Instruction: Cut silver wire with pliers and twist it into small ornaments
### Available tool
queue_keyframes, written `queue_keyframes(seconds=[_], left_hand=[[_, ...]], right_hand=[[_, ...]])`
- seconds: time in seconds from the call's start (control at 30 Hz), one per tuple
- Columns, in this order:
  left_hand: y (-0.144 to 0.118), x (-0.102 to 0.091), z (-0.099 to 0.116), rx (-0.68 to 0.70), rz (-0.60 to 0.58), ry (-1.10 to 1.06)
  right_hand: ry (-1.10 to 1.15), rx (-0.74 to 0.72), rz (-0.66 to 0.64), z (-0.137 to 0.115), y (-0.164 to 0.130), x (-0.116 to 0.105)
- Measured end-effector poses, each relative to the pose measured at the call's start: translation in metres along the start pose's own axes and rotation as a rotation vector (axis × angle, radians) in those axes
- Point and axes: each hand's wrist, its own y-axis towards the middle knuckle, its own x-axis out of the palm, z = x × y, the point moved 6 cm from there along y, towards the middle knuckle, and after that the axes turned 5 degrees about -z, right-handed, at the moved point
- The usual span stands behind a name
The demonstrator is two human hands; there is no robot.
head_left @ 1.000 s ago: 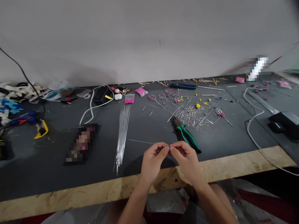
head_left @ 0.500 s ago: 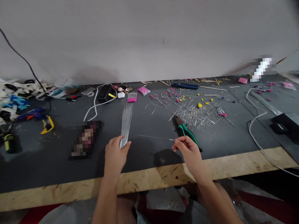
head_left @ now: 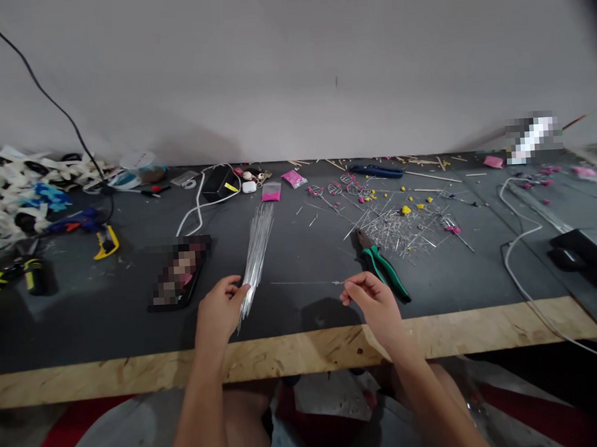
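A long bundle of thin silvery wires (head_left: 257, 246) lies on the dark tabletop, its strands slightly fanned. My left hand (head_left: 220, 311) rests at the bundle's lower left side, fingers loosely bent and thumb apart from them, the thumb tip touching the wires. Between thumb and fingertips, my right hand (head_left: 375, 306) pinches a single thin wire (head_left: 301, 283) that points left, with a small twisted part near the fingers. Just beyond that hand lie green-handled pliers (head_left: 383, 269), their jaws pointing away from me.
Loose cut wires (head_left: 396, 232) lie piled behind the pliers, near wire shapes with pink and yellow bits. A phone (head_left: 181, 273), a yellow-handled cutter (head_left: 106, 242) and black-and-yellow tools (head_left: 33, 274) are at left. A white cable (head_left: 509, 239) runs along the right; wood (head_left: 305, 350) edges the table.
My left hand has shifted left off the bundle, baring its lower end. The wire in my right hand has turned nearly level. The whole view has shifted slightly.
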Motion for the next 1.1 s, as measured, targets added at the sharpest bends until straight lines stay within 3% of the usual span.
queue_keyframes(seconds=[0.37,0.67,0.87,1.1], left_hand=[[-0.002,-0.007,-0.005,0.016,-0.02,-0.009],[-0.005,-0.003,0.0,-0.013,-0.092,-0.081],[-0.006,0.0,-0.002,0.004,-0.142,-0.119],[-0.01,0.001,-0.005,-0.108,-0.128,-0.449]], right_hand=[[-0.055,-0.008,-0.076,-0.002,-0.004,0.013],[0.191,0.009,-0.114,-0.003,-0.002,0.018],[0.193,0.039,-0.121,-0.002,-0.001,0.018],[0.217,0.074,-0.116,0.0,0.0,0.017]])
